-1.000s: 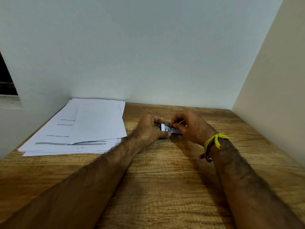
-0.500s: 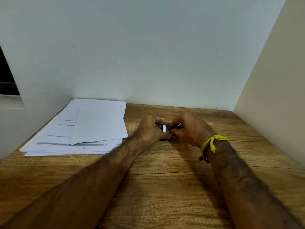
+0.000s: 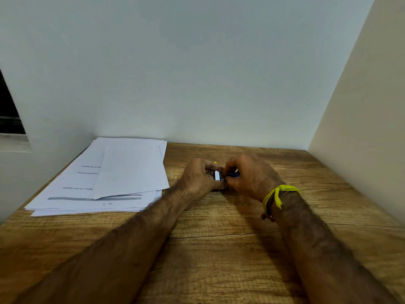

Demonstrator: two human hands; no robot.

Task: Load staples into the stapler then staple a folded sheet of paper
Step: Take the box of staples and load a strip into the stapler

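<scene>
Just right of the frame's centre, on a brown wood-grain table (image 3: 219,260), the left hand (image 3: 198,178) and right hand (image 3: 249,175) curl closed from either side around a small blue-and-white object (image 3: 217,175), probably the stapler or a staple box, though it is mostly hidden. A stack of white printed paper sheets (image 3: 122,172) lies untouched at centre left. A pinched staple strip could crumble or slip, since the fingers crowd it.

You have a wooden table (image 3: 219,249) set into a corner, a pale wall (image 3: 197,73) behind it and a cream wall (image 3: 368,106) at right. A dark window opening (image 3: 8,115) sits far left.
</scene>
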